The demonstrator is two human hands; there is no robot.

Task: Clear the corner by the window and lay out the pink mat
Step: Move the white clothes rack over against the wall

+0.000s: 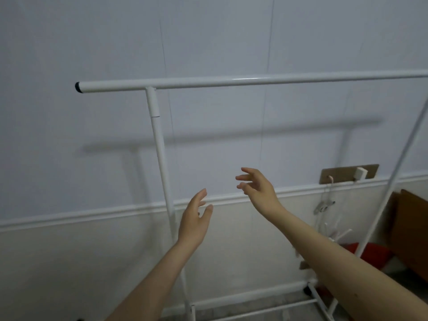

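Head view shows a white clothes rack (231, 82) standing close to a pale wall (92, 42), with its long top bar running across the picture and one thin upright post going down on the left side. Both bare arms reach forward toward the rack. The left hand (195, 220) is raised in front of the lower part of the post, with fingers straight and loosely spread, holding nothing; whether it touches the post I cannot tell. The right hand (257, 185) is a little higher and to the right, below the top bar, its fingers spread wide and slightly bent, also holding nothing. On the wall at the right there is a brown board (342, 173) with a small white block on it, and some hangers (324, 205) hang below it. Lower right, behind the rack, a red object (375, 253) lies beside a brown wooden panel (410, 228). The pink mat is not visible in this view.
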